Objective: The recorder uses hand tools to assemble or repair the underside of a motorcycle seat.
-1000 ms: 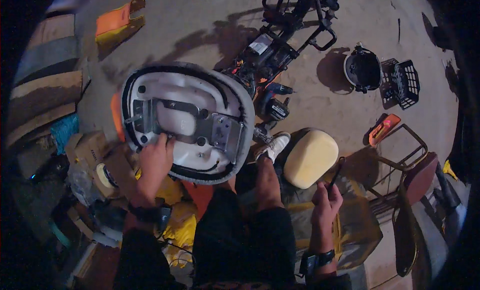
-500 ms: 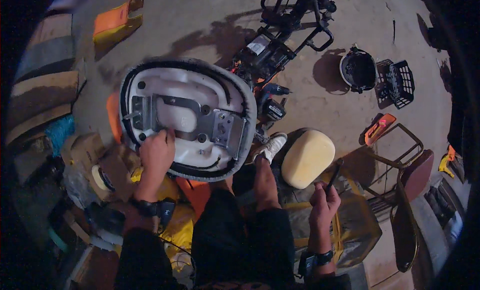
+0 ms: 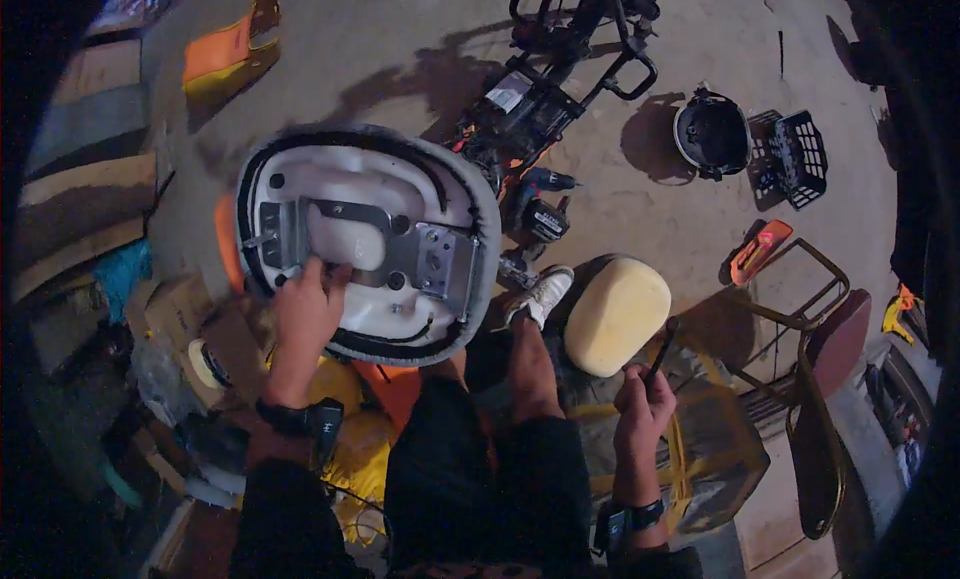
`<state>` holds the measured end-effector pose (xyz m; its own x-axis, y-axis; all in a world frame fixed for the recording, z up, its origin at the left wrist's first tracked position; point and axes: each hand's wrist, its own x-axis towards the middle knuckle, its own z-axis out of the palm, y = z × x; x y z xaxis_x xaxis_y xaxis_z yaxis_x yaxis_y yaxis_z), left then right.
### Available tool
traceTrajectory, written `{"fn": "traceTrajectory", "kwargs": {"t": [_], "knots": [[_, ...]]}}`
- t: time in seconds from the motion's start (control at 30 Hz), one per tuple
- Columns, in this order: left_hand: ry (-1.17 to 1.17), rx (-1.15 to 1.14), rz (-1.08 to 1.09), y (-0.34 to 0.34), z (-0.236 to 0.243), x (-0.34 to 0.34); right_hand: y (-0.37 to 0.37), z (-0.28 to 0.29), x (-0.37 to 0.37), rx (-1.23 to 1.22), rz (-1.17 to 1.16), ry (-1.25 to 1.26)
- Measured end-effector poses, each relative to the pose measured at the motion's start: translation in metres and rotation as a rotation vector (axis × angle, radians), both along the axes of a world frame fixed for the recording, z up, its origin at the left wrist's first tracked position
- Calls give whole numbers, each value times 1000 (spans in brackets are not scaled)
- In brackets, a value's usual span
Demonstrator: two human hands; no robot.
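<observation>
An upturned seat (image 3: 378,279) lies in front of me at the left, its underside facing up. It has a grey padded rim, a white plastic shell and a metal bracket (image 3: 445,264) across the middle. My left hand (image 3: 308,309) is over its near left part, fingers bent and pinched by the bracket plate; what they pinch is hidden. At the right, my right hand (image 3: 643,407) is closed around the handle of a slim dark wrench (image 3: 664,347), its rounded head pointing up and away. The wrench is apart from the seat.
A cream foam pad (image 3: 617,317) lies on a taped dark package (image 3: 700,419). Beyond are a cordless drill (image 3: 546,204), a black metal frame (image 3: 560,89), a bucket (image 3: 712,134), a black basket (image 3: 800,159) and a folding chair (image 3: 815,429). Cardboard boxes (image 3: 170,304) crowd the left.
My left hand has shifted slightly, its fingers now bent over the bracket's near edge. The seat shows a slight shift in the picture. My right hand still holds the wrench in nearly the same place.
</observation>
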<state>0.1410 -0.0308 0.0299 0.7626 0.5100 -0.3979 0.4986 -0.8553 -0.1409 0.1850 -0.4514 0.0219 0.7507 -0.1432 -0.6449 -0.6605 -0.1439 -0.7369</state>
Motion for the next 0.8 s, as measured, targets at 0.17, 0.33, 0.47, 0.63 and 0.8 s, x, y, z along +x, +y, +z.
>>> {"fn": "traceTrajectory", "kwargs": {"t": [0.17,0.33,0.47,0.63,0.8], "knots": [[-2,28,6,0,6,4,10,9,9,61,-54,56],[23,46,104,-5,-6,11,-1,2,7,18,-38,26],[-19,15,192,6,5,11,3,-4,4,41,-12,15],[-32,-66,111,-2,-5,5,3,-3,7,-11,3,22],[-35,-71,34,-3,0,-2,8,-5,9,20,11,25]]}}
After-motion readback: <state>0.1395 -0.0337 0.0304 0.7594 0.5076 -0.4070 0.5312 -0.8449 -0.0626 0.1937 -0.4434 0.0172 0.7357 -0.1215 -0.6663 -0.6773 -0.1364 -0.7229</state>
